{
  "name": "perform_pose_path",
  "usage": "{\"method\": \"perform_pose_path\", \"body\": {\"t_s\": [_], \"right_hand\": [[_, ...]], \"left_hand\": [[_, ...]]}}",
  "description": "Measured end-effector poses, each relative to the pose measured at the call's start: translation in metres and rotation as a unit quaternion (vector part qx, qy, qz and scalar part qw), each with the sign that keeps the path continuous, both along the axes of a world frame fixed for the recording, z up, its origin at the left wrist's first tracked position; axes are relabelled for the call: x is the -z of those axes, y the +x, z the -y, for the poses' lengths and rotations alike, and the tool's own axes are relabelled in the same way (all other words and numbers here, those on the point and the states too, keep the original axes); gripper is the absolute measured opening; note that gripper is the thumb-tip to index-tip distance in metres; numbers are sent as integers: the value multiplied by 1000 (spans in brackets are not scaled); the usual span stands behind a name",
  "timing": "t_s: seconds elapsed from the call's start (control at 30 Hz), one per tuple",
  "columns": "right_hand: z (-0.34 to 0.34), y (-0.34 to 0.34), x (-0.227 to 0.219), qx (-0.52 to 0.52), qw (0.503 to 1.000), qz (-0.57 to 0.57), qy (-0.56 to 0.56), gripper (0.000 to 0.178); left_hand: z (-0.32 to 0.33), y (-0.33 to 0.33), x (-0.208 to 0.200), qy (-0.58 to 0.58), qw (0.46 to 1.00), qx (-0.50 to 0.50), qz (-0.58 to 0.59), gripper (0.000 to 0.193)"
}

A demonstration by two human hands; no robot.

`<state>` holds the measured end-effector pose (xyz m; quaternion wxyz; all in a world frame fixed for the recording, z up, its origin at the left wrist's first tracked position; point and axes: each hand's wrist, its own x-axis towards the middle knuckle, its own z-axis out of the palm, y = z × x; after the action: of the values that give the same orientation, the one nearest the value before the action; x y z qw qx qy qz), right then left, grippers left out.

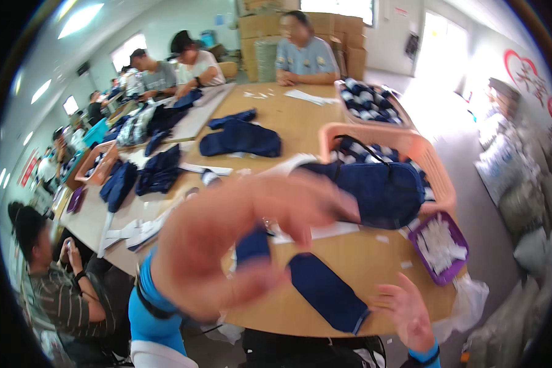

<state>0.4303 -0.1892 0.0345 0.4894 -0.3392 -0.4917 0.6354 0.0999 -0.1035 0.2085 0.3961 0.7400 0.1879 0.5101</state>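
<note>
My left hand is raised close to the camera and badly blurred, with a blue sleeve at its wrist. A small navy cloth piece shows in the gap between its thumb and fingers; I cannot tell whether the hand grips it or it lies on the table behind. A long navy cloth piece lies flat on the wooden table near the front edge. My right hand hovers at that edge just right of the long piece, fingers spread and holding nothing.
A pink basket holds a navy bag and striped cloth. A purple tray of white pieces sits at the right, and a white strip lies mid-table. More navy cloth lies farther back. Several people sit around the tables.
</note>
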Motion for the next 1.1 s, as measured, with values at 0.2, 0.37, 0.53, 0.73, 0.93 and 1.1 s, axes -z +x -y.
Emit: {"method": "perform_pose_path", "body": {"t_s": [0.2,0.37,0.53,0.73,0.93,1.1], "right_hand": [[-11,-17,54,-255,813,-471,-229,117],[-6,-11,48,-269,936,200,-105,115],[14,-4,7,-235,811,-456,-280,72],[16,12,15,-166,933,-170,-271,59],[27,-8,-6,-111,983,109,95,56],[18,9,-3,-320,944,-68,-36,88]], "left_hand": [[56,71,105,3,961,266,-83,23],[98,78,134,49,965,187,-179,11],[99,77,132,61,954,209,-207,39],[109,53,134,68,986,-63,-136,39],[99,87,142,-109,973,-136,-152,73],[92,94,148,-98,980,-120,-124,28]]}}
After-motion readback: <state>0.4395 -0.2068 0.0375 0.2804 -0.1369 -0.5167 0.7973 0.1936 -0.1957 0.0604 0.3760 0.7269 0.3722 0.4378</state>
